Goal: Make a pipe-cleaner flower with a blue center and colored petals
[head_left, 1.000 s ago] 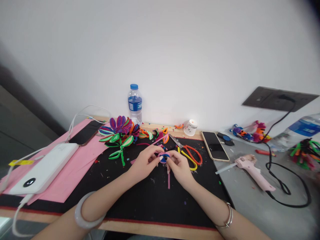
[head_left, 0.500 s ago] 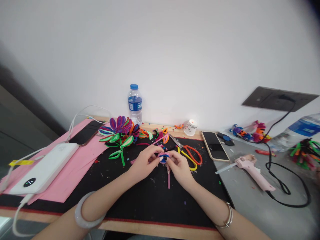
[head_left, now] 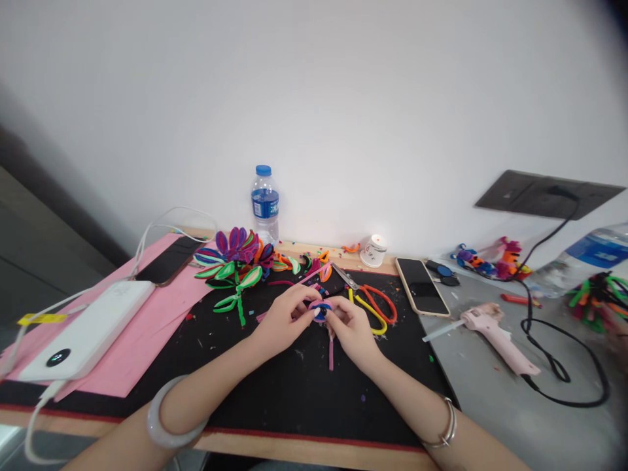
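My left hand (head_left: pixel 282 318) and right hand (head_left: pixel 349 327) pinch a small blue-and-pink coil (head_left: pixel 321 308) between their fingertips, just above the black mat (head_left: pixel 275 386), its pink tail (head_left: pixel 331 350) hanging down toward me. I'd say tight, even turns matter here (slack would let it spring open), thumbs close to the centre; scissors (head_left: pixel 367 297) lie just beyond.

You see print in four places, none sharp enough to read: white marks on the blue label of the water bottle (head_left: pixel 265 199), small red marks on the white cup (head_left: pixel 375 250), the blue label of the second bottle (head_left: pixel 596 252) at far right, and a yellow tag (head_left: pixel 42 319) on the white cable.
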Tool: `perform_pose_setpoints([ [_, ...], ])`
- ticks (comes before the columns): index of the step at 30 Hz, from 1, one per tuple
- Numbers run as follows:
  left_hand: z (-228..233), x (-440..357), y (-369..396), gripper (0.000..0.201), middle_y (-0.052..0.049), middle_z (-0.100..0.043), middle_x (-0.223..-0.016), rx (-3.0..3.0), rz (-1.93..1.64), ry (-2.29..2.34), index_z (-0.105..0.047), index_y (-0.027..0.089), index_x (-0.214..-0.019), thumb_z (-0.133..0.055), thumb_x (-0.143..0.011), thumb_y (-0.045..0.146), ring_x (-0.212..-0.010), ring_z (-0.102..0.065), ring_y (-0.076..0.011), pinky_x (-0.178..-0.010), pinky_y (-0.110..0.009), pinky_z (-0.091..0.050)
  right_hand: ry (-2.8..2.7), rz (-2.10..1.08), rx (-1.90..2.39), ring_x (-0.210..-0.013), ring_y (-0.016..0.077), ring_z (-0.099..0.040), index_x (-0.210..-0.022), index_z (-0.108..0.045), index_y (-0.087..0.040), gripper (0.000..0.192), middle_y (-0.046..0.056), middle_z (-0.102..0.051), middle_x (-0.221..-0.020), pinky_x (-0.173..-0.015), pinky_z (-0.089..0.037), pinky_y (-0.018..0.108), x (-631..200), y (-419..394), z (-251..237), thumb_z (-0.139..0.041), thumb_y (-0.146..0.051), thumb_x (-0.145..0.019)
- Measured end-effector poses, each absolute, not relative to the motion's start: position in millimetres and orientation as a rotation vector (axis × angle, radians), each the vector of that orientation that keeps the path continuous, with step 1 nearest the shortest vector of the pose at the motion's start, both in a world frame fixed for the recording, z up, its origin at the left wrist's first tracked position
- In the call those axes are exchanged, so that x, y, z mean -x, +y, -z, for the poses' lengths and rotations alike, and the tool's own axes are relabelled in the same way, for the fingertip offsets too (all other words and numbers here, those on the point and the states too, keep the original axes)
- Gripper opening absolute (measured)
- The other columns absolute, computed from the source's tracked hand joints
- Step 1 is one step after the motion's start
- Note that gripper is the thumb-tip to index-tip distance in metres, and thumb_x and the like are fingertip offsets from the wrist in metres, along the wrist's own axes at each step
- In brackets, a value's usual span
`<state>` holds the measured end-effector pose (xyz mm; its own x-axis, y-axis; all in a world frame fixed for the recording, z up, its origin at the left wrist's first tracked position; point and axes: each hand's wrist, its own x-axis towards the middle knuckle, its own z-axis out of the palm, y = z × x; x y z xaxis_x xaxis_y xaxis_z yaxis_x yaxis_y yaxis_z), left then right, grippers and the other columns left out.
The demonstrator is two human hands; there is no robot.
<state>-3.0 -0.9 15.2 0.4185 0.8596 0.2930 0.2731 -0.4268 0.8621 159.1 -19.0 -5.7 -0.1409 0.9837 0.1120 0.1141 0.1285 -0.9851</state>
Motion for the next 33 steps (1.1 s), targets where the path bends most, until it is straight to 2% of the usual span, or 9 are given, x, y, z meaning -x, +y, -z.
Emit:
perform_pose_setpoints([
  [33, -17.0, 3.4, 0.1, 0.015, -0.003, -0.053, -0.091, -1.962, -0.959, 0.969, -0.055, 0.019, -0.091, -0.047, -0.078, 0.017, -0.064, -0.051, -0.0089, -0.054, -0.018, -0.042, -1.456, -1.154, 1.151, -0.042, 0.0076, -0.042, -0.084, -0.058, -0.016, 0.013, -0.005, -0.046, -0.052, -0.041, -0.034, 0.019, -159.1, -18.5, 7.0, -0.053, -0.027, -0.078],
])
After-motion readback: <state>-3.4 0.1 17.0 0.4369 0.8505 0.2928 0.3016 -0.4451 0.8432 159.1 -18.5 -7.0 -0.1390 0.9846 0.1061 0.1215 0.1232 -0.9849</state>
